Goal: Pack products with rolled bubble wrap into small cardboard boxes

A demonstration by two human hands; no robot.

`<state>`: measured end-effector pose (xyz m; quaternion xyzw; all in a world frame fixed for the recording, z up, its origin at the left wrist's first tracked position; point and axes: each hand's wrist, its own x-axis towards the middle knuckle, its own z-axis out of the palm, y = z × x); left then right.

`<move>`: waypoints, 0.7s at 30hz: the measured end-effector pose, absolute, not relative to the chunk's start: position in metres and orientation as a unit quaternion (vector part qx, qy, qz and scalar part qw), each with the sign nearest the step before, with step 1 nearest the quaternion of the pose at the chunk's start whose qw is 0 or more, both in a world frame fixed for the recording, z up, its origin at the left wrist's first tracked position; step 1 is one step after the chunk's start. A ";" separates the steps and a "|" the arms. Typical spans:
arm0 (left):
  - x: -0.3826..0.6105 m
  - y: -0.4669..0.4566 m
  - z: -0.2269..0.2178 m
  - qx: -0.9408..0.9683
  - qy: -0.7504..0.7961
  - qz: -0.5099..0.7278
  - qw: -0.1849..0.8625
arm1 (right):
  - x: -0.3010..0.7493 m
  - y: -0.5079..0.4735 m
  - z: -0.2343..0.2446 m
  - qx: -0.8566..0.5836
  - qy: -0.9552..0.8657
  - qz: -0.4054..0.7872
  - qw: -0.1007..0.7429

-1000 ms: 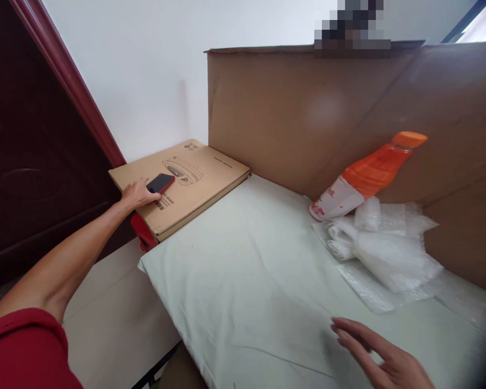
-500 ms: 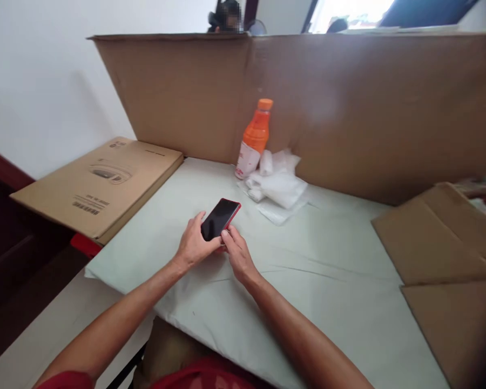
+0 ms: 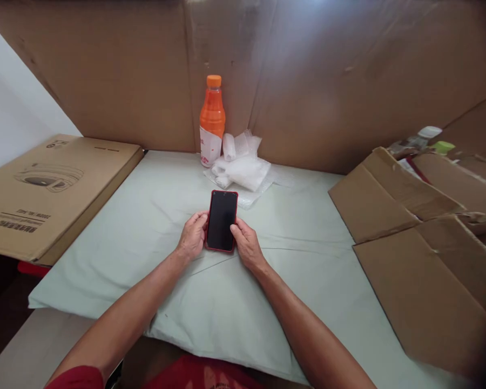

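Note:
A smartphone (image 3: 221,221) in a red case, its screen dark, is held upright between both hands above the pale green cloth. My left hand (image 3: 193,235) grips its left edge, fingers curled behind it. On the opposite edge, my right hand (image 3: 248,243) is closed with the thumb lying along the side of the screen. Just beyond the phone lies a crumpled heap of bubble wrap (image 3: 247,170). An orange drink bottle (image 3: 213,121) with a white label stands upright beside the wrap.
A flat cardboard box (image 3: 65,189) with a printed drawing lies at the left. Open cardboard boxes (image 3: 421,270) stand at the right, with bottle tops showing inside. A tall cardboard panel (image 3: 316,92) closes off the back of the cloth-covered table (image 3: 303,281).
The phone has turned from a tilt to nearly straight and faces me. My left hand has shifted to its left edge, my right to its right edge. The view has swung down and right.

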<state>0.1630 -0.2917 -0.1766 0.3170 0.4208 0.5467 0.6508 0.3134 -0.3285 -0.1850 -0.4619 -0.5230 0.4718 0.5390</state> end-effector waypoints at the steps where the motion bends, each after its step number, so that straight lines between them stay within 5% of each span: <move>1: 0.163 -0.292 -0.178 0.308 0.416 0.549 0.657 | 0.312 -0.328 -0.186 -0.467 -0.523 0.467 0.539; 21: 0.152 -0.294 -0.184 0.212 0.358 0.565 0.713 | 0.304 -0.337 -0.187 -0.529 -0.508 0.402 0.548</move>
